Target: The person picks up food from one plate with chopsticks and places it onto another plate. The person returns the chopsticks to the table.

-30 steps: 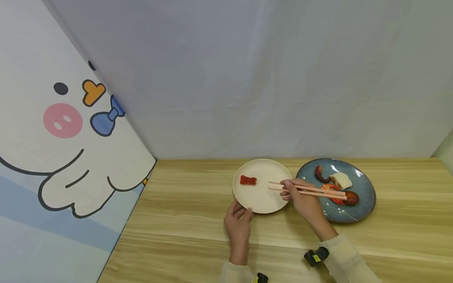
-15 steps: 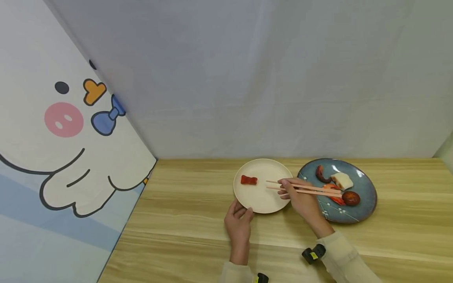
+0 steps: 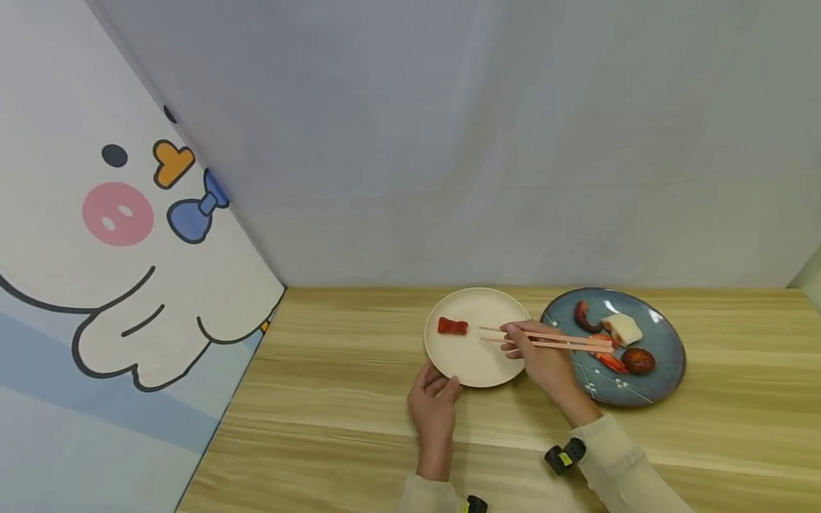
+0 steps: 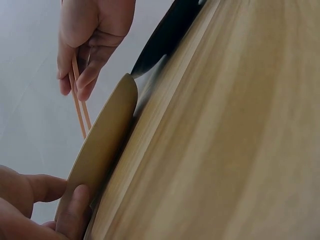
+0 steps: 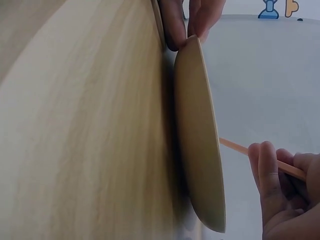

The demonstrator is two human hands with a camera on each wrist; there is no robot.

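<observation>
At its near edge, a cream plate (image 3: pixel 477 367) is pinched by my left hand (image 3: pixel 433 410), thumb at the rim and fingers beneath. In the left wrist view, those fingers (image 4: pixel 75 212) press the side of the plate. A small dark red piece of food (image 3: pixel 452 326) lies on the plate's left half. My right hand (image 3: pixel 544 360) holds a pair of pink chopsticks (image 3: pixel 574 343) over the plate's right side. Their tips are slightly parted, point left, and stop short of the red piece with nothing between them. The right wrist view shows one chopstick (image 5: pixel 234 146) running behind the rim.
Right of the cream plate stands a blue oval plate (image 3: pixel 667 356). On it are a curled dark red piece (image 3: pixel 585 318), a white block (image 3: pixel 623 329), a round brown piece (image 3: pixel 638 361) and a red-orange piece (image 3: pixel 608 362). A grey cloth backdrop (image 3: pixel 500 178) rises behind the wooden table (image 3: pixel 308 399).
My right hand has shifted slightly left with the chopsticks, their tips coming nearer to the red piece. The left hand keeps its hold on the plate's rim.
</observation>
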